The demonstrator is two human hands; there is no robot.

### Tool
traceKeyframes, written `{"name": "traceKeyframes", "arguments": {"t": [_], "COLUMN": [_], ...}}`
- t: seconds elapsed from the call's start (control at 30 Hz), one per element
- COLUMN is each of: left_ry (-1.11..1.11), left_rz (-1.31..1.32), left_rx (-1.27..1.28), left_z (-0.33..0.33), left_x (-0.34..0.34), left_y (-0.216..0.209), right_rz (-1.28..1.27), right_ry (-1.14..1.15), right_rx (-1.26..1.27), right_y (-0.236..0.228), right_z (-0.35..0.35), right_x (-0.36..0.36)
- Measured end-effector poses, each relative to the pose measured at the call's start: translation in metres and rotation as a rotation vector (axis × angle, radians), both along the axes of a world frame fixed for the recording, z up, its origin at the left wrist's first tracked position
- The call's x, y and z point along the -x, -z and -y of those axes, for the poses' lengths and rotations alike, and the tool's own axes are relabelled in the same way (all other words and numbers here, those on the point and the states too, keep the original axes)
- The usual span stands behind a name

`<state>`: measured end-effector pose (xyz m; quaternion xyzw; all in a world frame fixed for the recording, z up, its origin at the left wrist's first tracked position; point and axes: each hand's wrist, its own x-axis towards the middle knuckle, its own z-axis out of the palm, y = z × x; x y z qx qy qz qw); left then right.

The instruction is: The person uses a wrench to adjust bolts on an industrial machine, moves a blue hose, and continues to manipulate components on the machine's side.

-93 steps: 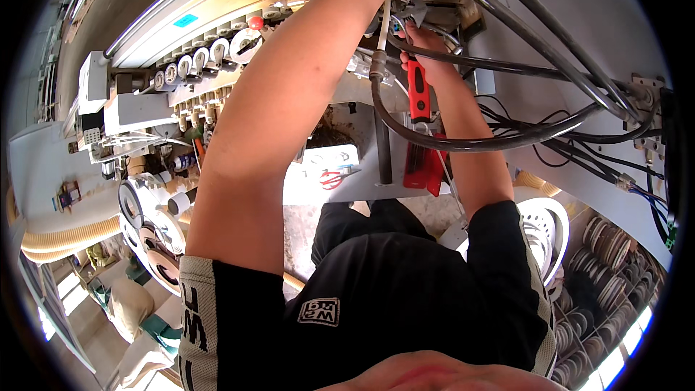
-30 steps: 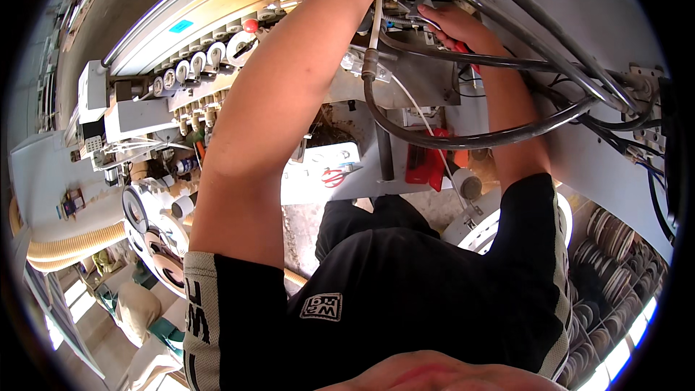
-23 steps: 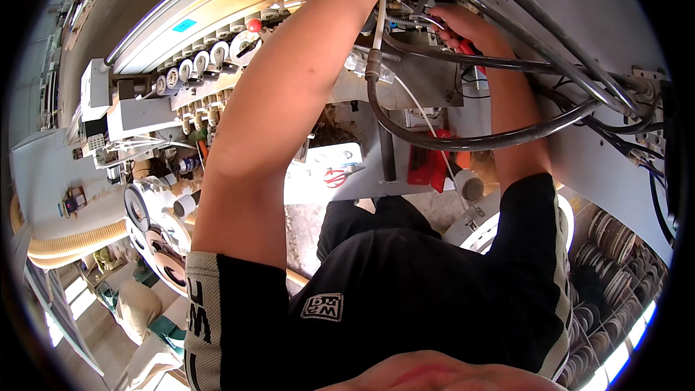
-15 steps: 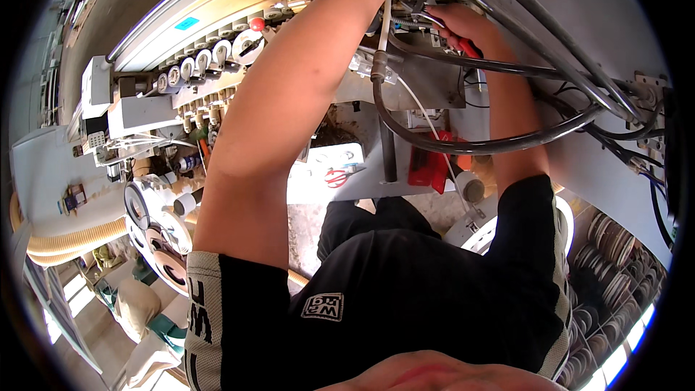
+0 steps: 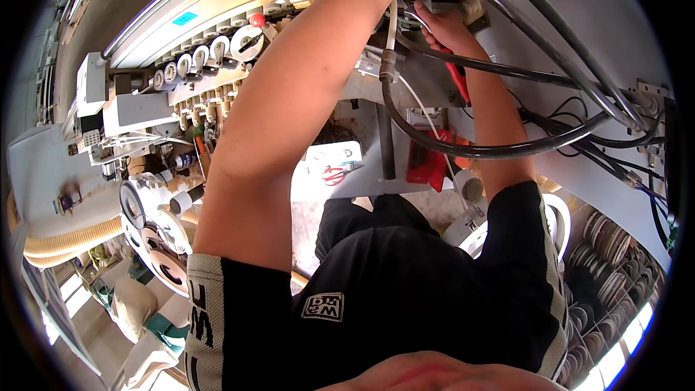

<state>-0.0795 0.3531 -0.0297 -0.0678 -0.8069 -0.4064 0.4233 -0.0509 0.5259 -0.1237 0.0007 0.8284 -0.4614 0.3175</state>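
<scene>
Gripping a red-handled tool (image 5: pixel 457 80) in the closed right hand (image 5: pixel 443 27) up among black hoses (image 5: pixel 499 150) of a grey machine (image 5: pixel 579 22), left hand out of sight past the top edge, grasp unreadable, red block (image 5: pixel 427 161) below.

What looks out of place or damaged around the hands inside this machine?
Nothing looks damaged. The right hand holds a red-handled tool among black hoses; the left hand is hidden past the frame's top edge. The hoses sag in loops, but none looks cut.

Thick black hoses (image 5: pixel 499 150) are looping across the machine's opening, crowding the right hand (image 5: pixel 443 27). Thin cables (image 5: pixel 579 112) are cluttering the panel beside it.
</scene>
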Motion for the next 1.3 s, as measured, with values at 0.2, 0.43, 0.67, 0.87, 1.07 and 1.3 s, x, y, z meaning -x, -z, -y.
{"name": "traceKeyframes", "arguments": {"t": [0.2, 0.43, 0.67, 0.87, 1.07, 1.3], "left_ry": [0.021, 0.068, 0.101, 0.148, 0.207, 0.034], "left_rz": [0.015, 0.026, 0.05, 0.048, 0.062, 0.095], "left_rx": [-0.015, -0.037, -0.068, -0.096, -0.104, -0.04], "left_z": [0.007, 0.01, 0.019, 0.013, 0.007, -0.007], "left_x": [-0.004, -0.002, -0.004, 0.0, 0.004, -0.001], "left_y": [0.003, 0.002, 0.008, -0.002, -0.012, -0.016], "right_rz": [0.041, 0.038, 0.113, 0.383, 0.455, 0.364], "right_ry": [-0.101, -0.042, -0.028, 0.393, 0.81, 0.755], "right_rx": [0.156, 0.022, 0.202, 0.56, 0.728, 0.627], "right_y": [0.006, -0.008, -0.001, 0.024, 0.012, 0.009], "right_z": [-0.015, -0.003, -0.012, 0.031, 0.092, 0.081], "right_x": [0.004, -0.007, -0.009, -0.043, -0.062, -0.067]}}
